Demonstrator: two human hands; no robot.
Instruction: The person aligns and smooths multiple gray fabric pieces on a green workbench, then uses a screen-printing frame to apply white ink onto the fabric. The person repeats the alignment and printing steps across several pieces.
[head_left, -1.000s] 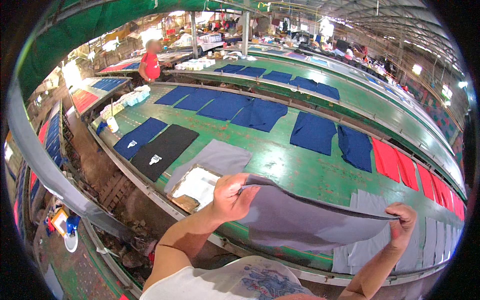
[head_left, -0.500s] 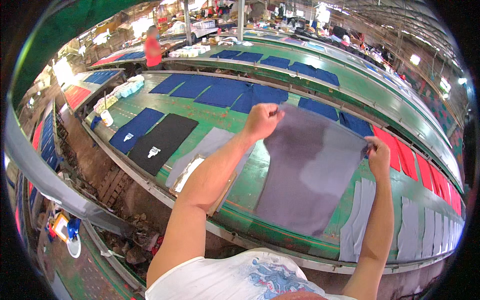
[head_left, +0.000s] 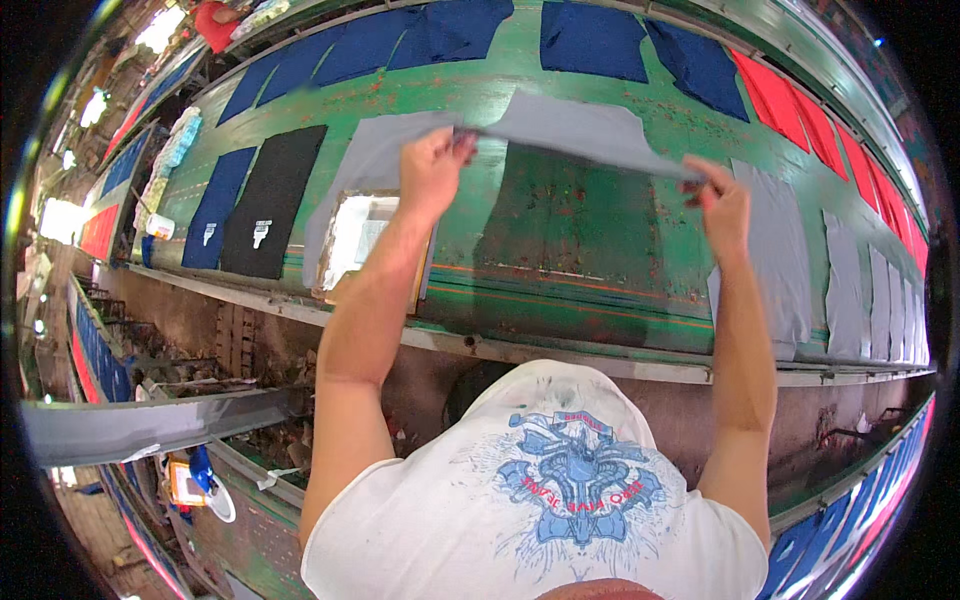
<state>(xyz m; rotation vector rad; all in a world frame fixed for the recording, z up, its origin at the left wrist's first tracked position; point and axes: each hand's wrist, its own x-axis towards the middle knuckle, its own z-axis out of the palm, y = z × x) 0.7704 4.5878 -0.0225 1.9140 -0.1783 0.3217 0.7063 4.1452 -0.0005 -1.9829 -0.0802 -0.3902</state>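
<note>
Grey cloth (head_left: 582,126) is stretched between both hands above the green table (head_left: 565,235), its far part extending away from them; whether that part touches the surface cannot be determined. Left hand (head_left: 432,172) grasps the near left corner and right hand (head_left: 722,205) grips the near right one. A white-panelled frame (head_left: 348,240) lies to the left, a black cloth (head_left: 272,195) farther left.

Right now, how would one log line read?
left fingers: grip grey cloth; right fingers: grip its other end; surface: green table
</note>
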